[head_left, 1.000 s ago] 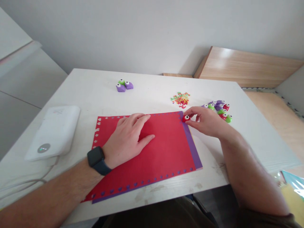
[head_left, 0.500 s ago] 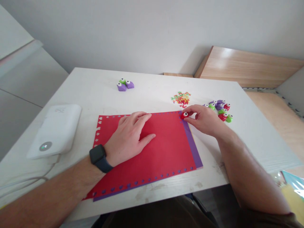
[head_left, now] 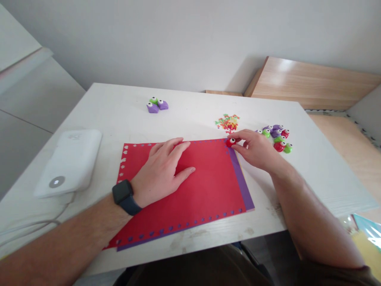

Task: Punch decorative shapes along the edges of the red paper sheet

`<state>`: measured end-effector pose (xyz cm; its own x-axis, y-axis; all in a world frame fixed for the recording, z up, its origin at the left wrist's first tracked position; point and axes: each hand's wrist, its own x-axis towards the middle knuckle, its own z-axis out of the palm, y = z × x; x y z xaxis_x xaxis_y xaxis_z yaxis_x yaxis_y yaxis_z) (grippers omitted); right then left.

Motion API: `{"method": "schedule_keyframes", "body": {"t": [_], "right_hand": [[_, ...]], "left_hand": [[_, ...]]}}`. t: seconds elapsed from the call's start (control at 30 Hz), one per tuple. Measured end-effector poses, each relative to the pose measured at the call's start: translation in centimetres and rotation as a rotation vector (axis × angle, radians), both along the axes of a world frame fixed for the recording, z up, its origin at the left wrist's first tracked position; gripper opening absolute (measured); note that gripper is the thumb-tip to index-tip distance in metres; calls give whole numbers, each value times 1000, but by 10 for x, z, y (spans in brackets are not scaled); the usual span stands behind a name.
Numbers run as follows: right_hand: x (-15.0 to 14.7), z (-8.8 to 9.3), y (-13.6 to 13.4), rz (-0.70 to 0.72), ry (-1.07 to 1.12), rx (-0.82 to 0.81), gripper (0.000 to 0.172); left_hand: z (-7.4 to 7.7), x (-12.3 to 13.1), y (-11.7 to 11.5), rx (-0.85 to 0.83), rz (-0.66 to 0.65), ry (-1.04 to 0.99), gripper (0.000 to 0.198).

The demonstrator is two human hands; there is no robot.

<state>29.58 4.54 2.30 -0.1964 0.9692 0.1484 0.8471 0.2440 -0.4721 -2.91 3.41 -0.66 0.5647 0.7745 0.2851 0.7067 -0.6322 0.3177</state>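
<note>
A red sheet of paper (head_left: 208, 178) with small shapes punched along its edges lies over a purple sheet (head_left: 241, 182). My left hand (head_left: 163, 171), with a dark watch at the wrist, rests on the red sheet with its fingers spread, holding nothing. Between the thumb and fingers of my right hand (head_left: 254, 149) is a small red punch (head_left: 230, 142) with a white eye-like button, at the sheet's far right corner. Small holes show along the right edge just below the punch. Behind it lies a pile of colourful cut-out bits (head_left: 228, 122).
Several purple, green and red punches (head_left: 278, 137) stand to the right of my right hand. Two purple and one green punch (head_left: 153, 107) sit at the back left. A white device (head_left: 74, 163) with a cable lies on the left side of the white table (head_left: 190, 113).
The red punch has turned slightly and shifted a little up along the sheet's right edge, with my right hand around it. My left hand has stayed in place.
</note>
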Motion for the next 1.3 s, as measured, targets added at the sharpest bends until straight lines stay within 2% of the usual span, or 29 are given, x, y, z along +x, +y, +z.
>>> {"method": "schedule_keyframes", "body": {"t": [0.2,0.43,0.73,1.1,1.3], "right_hand": [[-1,1,-1,24,12,-33,31],[1,-3,0,-26,-32,25,31],[-1,-5,0,8,-38,37,33],[-2,-5,0,-37,-53,40,33],[-1,-6,1,-13,-38,51,33]], "left_hand": [[0,0,0,2,-3,5,58],[0,0,1,-3,1,5,59],[2,-1,2,-1,20,33,61],[5,0,3,4,21,25,60],[4,0,3,1,26,24,63]]}}
